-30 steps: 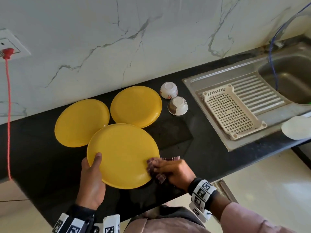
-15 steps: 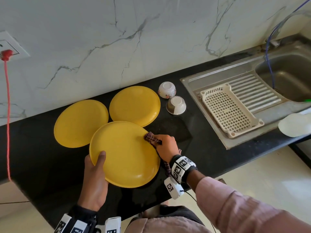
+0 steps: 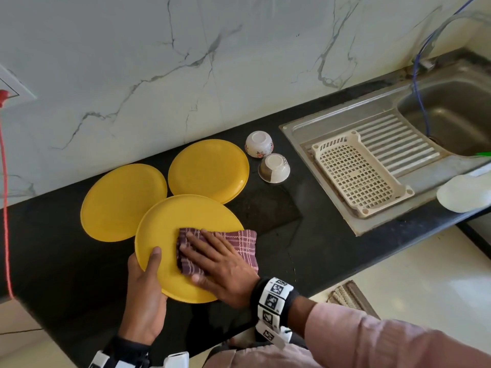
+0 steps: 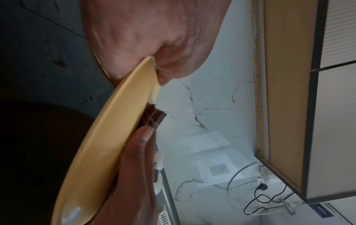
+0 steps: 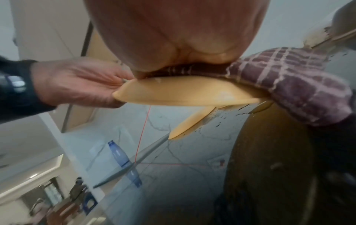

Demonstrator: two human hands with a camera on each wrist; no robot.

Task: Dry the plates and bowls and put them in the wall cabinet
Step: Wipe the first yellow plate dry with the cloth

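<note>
A yellow plate (image 3: 170, 227) is lifted off the black counter (image 3: 305, 248) at its front edge. My left hand (image 3: 144, 290) grips its near-left rim, thumb on top and fingers underneath. My right hand (image 3: 212, 261) lies flat with straight fingers on a purple checked cloth (image 3: 244, 241), pressing it onto the plate's face. Two more yellow plates (image 3: 122, 200) (image 3: 208, 170) lie face down behind it. Two small bowls (image 3: 259, 143) (image 3: 275, 168) stand upside down to their right. From the left wrist, the plate (image 4: 108, 137) shows edge-on with the cloth (image 4: 152, 117) against it.
A steel sink (image 3: 451, 115) with a ribbed drainboard holds a cream plastic rack (image 3: 356, 176) at the right. A white dish (image 3: 462, 193) sits at the counter's front right edge. A red cord (image 3: 5, 208) hangs at the far left. The wall cabinet's underside (image 4: 285, 91) shows from the left wrist.
My right hand swept the cloth from the plate's right rim up to its far edge and now onto the middle, laid flat. The left hand kept its hold on the rim.
</note>
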